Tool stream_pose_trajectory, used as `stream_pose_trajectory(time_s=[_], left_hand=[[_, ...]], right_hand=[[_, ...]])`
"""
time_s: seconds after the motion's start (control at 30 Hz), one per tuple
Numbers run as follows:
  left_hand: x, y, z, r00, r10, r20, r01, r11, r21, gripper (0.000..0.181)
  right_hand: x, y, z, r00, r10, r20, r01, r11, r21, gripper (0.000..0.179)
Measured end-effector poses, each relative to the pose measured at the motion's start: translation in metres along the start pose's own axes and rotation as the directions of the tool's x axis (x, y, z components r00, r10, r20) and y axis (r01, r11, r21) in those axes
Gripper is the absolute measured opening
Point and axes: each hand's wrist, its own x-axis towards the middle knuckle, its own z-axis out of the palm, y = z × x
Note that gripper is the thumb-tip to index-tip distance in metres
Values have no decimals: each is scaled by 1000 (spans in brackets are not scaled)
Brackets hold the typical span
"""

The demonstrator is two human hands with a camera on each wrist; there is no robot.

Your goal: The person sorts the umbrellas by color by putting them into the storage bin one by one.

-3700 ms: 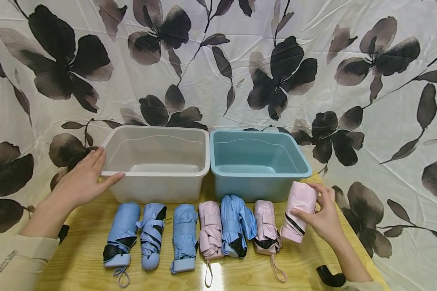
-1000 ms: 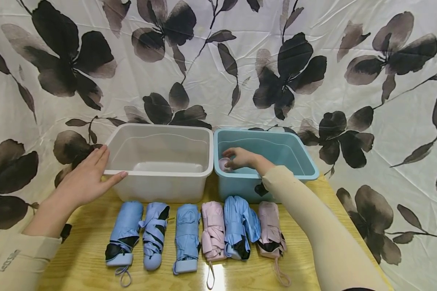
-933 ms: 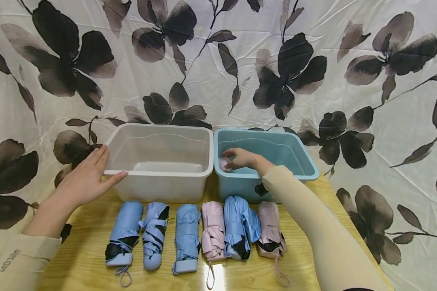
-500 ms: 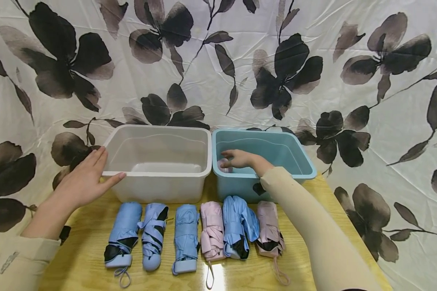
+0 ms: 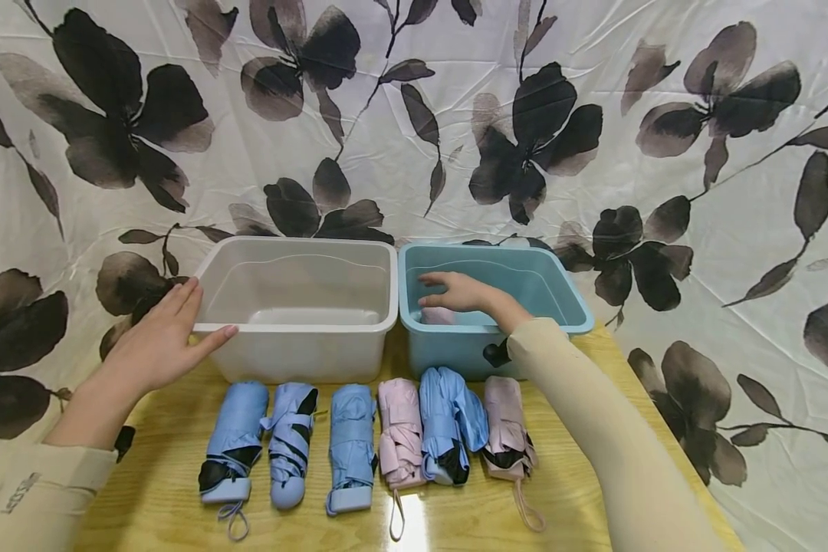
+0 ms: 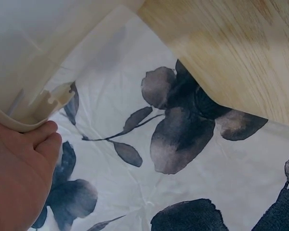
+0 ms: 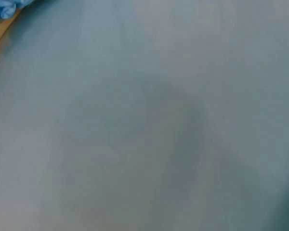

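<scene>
Head view, right fingers (image 5: 443,279) spread, empty, now off pink umbrella (image 5: 439,316) in teal bin (image 5: 451,356), left fingers (image 5: 182,302) straight

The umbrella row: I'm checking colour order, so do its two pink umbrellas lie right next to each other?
No: a blue umbrella lies between the left pink umbrella and the right pink umbrella.

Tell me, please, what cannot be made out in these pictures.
Pink bundle in the teal bin, head view: its lower part is hidden by the bin's front wall.
Left hand, left wrist view: cut off by the left and bottom edges.
Blue fabric, right wrist view: mostly cut off at the top left corner.
Sleeve lettering, head view: too small to read.
</scene>
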Motion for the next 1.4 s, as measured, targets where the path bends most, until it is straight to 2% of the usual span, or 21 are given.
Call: stream_pose_trajectory(time_s=[0.17, 0.33, 0.47, 0.63, 0.73, 0.8, 0.93, 1.03, 1.1, 1.17, 1.23, 1.27, 1.3, 1.4], left_hand=[[1, 0, 1, 1000, 1, 0, -1, 1000, -5, 101], [2, -1, 1, 1000, -3, 9, 3, 1000, 1, 101], [2, -1, 0, 1000, -8, 15, 8, 1000, 8, 101], [2, -1, 0, 1000, -9, 18, 9, 1000, 6, 101], [2, 0, -1, 1000, -8, 17, 8, 1000, 4, 101], [2, 0, -1, 1000, -8, 18, 8, 1000, 3, 101], [0, 0, 0, 1000, -11, 17, 11, 1000, 5, 101], [0, 0, 0, 1000, -6, 12, 6, 1000, 5, 100], [0, 1, 0, 1000, -1, 9, 1, 1000, 6, 100], [0, 1, 0, 1000, -2, 5, 2, 1000, 7, 100], [0, 1, 0, 1000, -3, 5, 3, 1000, 10, 101], [0, 0, 0, 1000, -2, 4, 2, 1000, 12, 101], [0, 0, 0, 1000, 0, 2, 0, 1000, 15, 101], [0, -1, 1, 1000, 9, -5, -9, 1000, 19, 100]], right_hand=[[-20, -4, -10, 995, -30, -90, 38, 996, 83, 64], [-48, -10, -15, 980, -43, -192, 75, 984, 163, 61], [-70, -9, -14, 956, -82, -283, 133, 977, 166, 58], [-101, -7, -7, 911, -101, -400, 181, 969, 167, 52], [-119, -4, 2, 864, -121, -489, 217, 965, 145, 47], [-129, -1, 10, 815, -159, -557, 262, 959, 111, 44], [-147, 9, 30, 676, -271, -685, 355, 935, -19, 42], [-160, 16, 46, 564, -336, -754, 377, 918, -127, 43], [-169, 21, 58, 503, -358, -787, 366, 913, -182, 44], [-176, 26, 69, 456, -370, -809, 357, 909, -214, 44], [-183, 30, 81, 439, -361, -823, 339, 915, -221, 44], [-186, 33, 87, 439, -351, -827, 328, 920, -216, 44], [-189, 35, 92, 445, -337, -830, 322, 925, -202, 45], [-198, 43, 108, 483, -290, -826, 283, 945, -166, 49]])
